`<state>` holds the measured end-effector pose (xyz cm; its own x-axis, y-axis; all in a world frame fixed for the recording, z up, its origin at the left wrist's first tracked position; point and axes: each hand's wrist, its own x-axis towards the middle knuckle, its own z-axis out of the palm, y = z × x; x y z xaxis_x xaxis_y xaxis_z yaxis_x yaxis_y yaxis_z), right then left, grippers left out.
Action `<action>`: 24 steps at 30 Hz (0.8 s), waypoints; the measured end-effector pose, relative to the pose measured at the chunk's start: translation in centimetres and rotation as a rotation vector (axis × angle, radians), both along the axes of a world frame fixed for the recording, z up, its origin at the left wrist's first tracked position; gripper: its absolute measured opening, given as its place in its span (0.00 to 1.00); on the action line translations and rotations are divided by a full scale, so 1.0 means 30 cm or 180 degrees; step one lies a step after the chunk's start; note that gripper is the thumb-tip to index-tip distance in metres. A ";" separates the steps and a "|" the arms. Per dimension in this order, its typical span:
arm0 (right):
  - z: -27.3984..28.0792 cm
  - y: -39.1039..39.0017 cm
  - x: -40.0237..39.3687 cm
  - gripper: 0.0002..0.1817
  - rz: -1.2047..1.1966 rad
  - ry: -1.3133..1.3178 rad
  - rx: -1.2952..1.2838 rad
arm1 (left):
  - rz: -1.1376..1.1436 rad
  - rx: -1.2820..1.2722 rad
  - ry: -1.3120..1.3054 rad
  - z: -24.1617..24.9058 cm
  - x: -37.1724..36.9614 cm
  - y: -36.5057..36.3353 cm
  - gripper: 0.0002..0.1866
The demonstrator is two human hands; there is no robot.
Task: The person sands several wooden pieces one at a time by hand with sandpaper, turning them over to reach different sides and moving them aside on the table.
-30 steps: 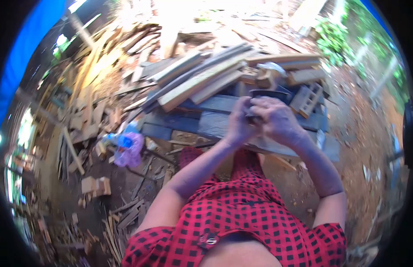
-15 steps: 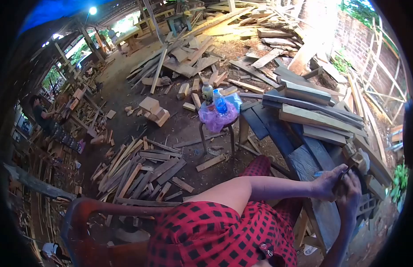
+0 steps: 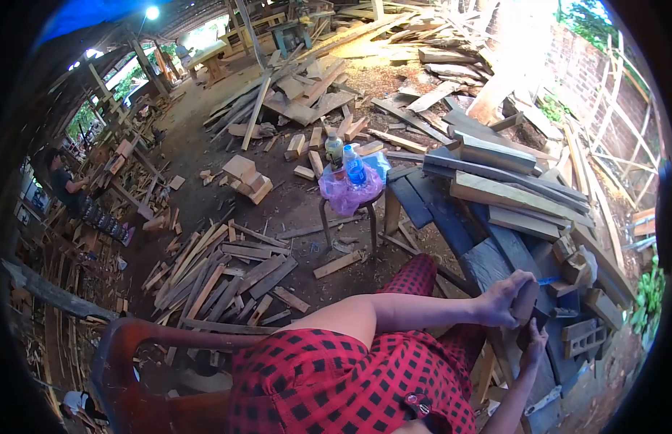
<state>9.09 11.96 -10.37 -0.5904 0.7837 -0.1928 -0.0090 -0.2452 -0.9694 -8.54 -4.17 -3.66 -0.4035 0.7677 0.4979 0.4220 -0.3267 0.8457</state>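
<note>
A small dark brown wooden block is raised above the right side of the bench. My left hand is closed around its left side, fingers over the top and thumb lower down. At the block's lower end my right hand is closed with its fingertips against it. Whether those fingers also hold something small is hidden. Beneath both hands lies the dark plank bench. A thin blue object shows just beyond the block.
Thick sawn beams are stacked on the bench. A stool bears two plastic bottles on a purple bag. Wood strips lie heaped on the floor. Another person stands at far left. A wooden chair arm is beside me.
Both hands have moved left with the block, and its broad face now shows. My right hand has dropped to the block's lower end. The view has shifted slightly.
</note>
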 end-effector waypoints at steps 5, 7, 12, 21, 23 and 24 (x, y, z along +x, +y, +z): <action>0.207 -0.142 -0.077 0.14 0.0598 -0.0266 0.0314 | 0.0118 -0.0303 -0.0028 -0.026 -0.006 -0.091 0.45; 0.329 -0.284 -0.148 0.15 0.0993 -0.0080 0.1247 | 0.0283 -0.0344 -0.0038 -0.049 -0.010 -0.109 0.44; 0.188 -0.200 -0.155 0.18 0.1152 -0.0132 0.1822 | 0.0461 -0.0231 0.0034 -0.078 -0.020 -0.138 0.43; 0.151 -0.178 -0.070 0.18 0.0326 -0.0175 0.1816 | 0.1015 -0.1175 -0.1408 -0.167 -0.062 -0.159 0.48; 0.216 -0.315 -0.139 0.18 0.0600 -0.0261 0.2327 | 0.0913 -0.1275 -0.1397 -0.157 -0.054 -0.175 0.45; 0.229 -0.345 -0.158 0.18 0.0879 -0.0330 0.2851 | 0.0859 -0.1208 -0.1338 -0.159 -0.046 -0.179 0.43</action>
